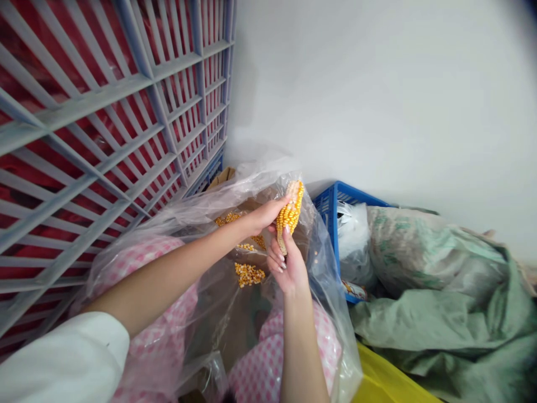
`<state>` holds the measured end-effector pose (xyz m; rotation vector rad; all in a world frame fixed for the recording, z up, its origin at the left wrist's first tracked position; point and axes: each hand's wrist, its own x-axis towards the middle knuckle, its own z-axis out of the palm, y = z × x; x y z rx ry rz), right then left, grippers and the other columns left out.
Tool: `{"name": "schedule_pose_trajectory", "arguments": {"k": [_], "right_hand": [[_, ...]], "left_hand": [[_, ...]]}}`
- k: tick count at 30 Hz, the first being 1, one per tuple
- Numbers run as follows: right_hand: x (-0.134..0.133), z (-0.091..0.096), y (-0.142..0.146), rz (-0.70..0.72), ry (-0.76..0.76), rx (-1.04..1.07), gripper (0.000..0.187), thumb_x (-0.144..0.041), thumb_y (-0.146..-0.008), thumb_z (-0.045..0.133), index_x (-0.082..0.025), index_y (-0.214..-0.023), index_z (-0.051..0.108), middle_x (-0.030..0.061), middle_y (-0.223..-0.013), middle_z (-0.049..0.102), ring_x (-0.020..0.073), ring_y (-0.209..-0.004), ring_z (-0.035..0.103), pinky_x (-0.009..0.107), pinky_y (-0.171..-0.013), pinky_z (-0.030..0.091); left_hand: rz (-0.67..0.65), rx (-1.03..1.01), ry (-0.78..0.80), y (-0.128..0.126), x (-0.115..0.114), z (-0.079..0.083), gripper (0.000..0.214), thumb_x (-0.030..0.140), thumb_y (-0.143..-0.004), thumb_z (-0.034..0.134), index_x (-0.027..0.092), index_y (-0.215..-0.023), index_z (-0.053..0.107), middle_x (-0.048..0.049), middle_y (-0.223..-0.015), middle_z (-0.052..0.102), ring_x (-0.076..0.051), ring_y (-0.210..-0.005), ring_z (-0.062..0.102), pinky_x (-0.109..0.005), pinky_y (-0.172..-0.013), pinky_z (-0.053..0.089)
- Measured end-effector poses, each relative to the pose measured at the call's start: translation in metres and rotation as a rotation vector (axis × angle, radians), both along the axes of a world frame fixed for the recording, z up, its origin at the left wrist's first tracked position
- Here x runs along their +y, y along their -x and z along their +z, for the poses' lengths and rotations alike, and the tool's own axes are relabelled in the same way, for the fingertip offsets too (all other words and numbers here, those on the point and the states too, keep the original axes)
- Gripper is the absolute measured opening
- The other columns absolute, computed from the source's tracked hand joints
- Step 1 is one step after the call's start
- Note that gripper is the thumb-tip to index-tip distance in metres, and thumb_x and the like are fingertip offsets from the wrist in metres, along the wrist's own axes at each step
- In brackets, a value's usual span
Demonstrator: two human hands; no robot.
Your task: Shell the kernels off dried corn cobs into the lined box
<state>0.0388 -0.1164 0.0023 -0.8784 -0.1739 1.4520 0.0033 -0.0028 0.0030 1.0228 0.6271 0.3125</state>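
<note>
Left hand (266, 216), white sleeve (54, 364) at the arm's far end, is closed over the upper part of a dried yellow corn cob (289, 215), fingers pressed against the kernel rows. Right hand (289, 270) grips the cob's lower end, fingers curled around it, pale nails showing. Cob sits tilted, held between both hands, above the mouth of a large clear plastic bag (316, 263). Some kernels are gone near the lower end, with pale cob showing there.

Loose yellow corn kernels (249, 274) lie in a heap inside the bag, with smaller scatters further up. Brown cardboard (235, 330) shows through and around the plastic. Pink-and-white checked fabric (155, 330) lies below the left forearm and continues beside the right forearm.

Left side: grey plastic lattice panel (104, 140) with red material behind it. Right side: blue plastic crate (335, 201) holding a white plastic bag (353, 240), next to a bulging grey-green woven sack (440, 268). Yellow plastic sheet (388, 380) at bottom right. White wall (377, 95) behind.
</note>
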Motion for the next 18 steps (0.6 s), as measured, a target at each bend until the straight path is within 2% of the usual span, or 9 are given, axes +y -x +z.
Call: {"name": "schedule_pose_trajectory", "arguments": {"k": [5, 9, 13, 18], "right_hand": [[0.000, -0.005, -0.001, 0.006, -0.003, 0.000, 0.032, -0.041, -0.071, 0.066, -0.012, -0.084, 0.060, -0.0124, -0.038, 0.031, 0.0003, -0.032, 0.011, 0.010, -0.027, 0.013], [-0.003, -0.004, -0.004, -0.014, -0.013, 0.010, 0.032, -0.040, -0.071, 0.066, -0.012, -0.086, 0.061, -0.0125, -0.038, 0.031, 0.0010, -0.033, 0.010, 0.011, -0.027, 0.013], [-0.008, 0.000, -0.008, -0.040, -0.055, 0.042, 0.032, -0.039, -0.070, 0.067, -0.012, -0.086, 0.062, -0.0121, -0.038, 0.032, 0.0013, -0.033, 0.009, 0.011, -0.027, 0.014], [-0.010, 0.001, -0.008, -0.037, -0.081, 0.058, 0.032, -0.040, -0.072, 0.066, -0.012, -0.087, 0.063, -0.0116, -0.038, 0.032, 0.0016, -0.034, 0.009, 0.011, -0.027, 0.014]], "left_hand": [[-0.013, -0.008, 0.066, 0.000, 0.009, -0.002, 0.052, 0.065, -0.076, 0.041, 0.015, -0.072, 0.058, -0.0012, -0.053, 0.054, -0.009, -0.044, 0.045, -0.021, -0.037, 0.024], [-0.145, -0.104, 0.030, 0.004, 0.016, 0.006, 0.059, 0.066, -0.077, 0.035, 0.013, -0.084, 0.061, -0.0056, -0.062, 0.061, -0.013, -0.054, 0.052, -0.022, -0.042, 0.034], [-0.239, -0.181, -0.026, 0.008, 0.015, 0.014, 0.046, 0.055, -0.075, 0.052, 0.012, -0.088, 0.062, -0.0057, -0.071, 0.062, -0.011, -0.057, 0.053, -0.022, -0.045, 0.036], [-0.205, -0.205, -0.101, 0.007, 0.011, 0.010, 0.043, 0.052, -0.073, 0.057, 0.011, -0.084, 0.062, -0.0036, -0.070, 0.061, -0.009, -0.057, 0.051, -0.022, -0.049, 0.036]]}}
